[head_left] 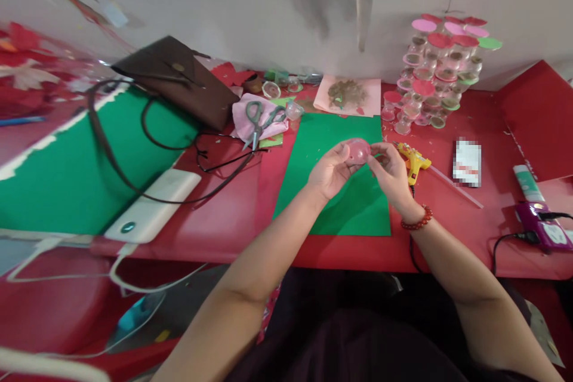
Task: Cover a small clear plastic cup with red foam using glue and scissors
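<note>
Both my hands meet over a green paper sheet (331,131) on the red table. My left hand (330,170) is curled around a small clear plastic cup with a pink disc lid (358,150). Fingers of my right hand (391,172), which wears a red bead bracelet (417,221), pinch the same cup from the right side. A yellow glue gun (414,161) lies just right of my right hand.
Scissors (256,122) rest on pink paper at the back. A brown bag (179,79) with long straps lies left, by a white power bank (152,206). A stack of small lidded cups (441,65) stands back right. A purple device (541,224) sits far right.
</note>
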`<state>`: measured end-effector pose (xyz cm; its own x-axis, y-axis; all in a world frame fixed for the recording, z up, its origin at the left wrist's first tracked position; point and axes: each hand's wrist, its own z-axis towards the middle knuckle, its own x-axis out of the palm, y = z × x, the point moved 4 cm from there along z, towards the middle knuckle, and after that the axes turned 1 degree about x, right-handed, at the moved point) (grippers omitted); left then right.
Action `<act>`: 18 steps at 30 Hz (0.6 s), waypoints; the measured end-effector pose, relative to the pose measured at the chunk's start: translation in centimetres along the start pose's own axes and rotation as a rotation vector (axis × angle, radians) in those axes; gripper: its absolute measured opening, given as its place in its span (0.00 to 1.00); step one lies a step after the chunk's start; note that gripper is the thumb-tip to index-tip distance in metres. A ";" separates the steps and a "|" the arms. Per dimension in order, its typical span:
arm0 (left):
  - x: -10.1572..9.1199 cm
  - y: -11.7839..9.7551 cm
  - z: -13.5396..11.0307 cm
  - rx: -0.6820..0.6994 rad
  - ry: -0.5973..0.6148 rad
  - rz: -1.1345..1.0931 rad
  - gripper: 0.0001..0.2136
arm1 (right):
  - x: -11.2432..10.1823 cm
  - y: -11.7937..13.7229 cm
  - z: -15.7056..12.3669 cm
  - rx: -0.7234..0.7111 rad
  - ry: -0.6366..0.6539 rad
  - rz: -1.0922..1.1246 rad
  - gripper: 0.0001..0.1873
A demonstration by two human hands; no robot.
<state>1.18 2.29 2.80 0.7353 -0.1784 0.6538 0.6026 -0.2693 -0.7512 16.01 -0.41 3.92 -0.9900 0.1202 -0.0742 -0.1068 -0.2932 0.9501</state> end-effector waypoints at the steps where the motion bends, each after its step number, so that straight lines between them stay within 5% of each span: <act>1: 0.1 0.0 0.0 0.006 0.012 0.004 0.11 | -0.1 -0.1 0.2 0.033 0.005 0.032 0.15; 18: -0.2 -0.2 -0.2 -0.019 0.019 0.116 0.12 | -0.6 -0.9 1.0 0.256 0.066 0.283 0.20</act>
<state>0.88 2.14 2.87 0.7934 -0.2276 0.5646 0.5081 -0.2633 -0.8201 16.78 0.70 3.36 -0.9816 0.0047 0.1907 0.1901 -0.0585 0.9800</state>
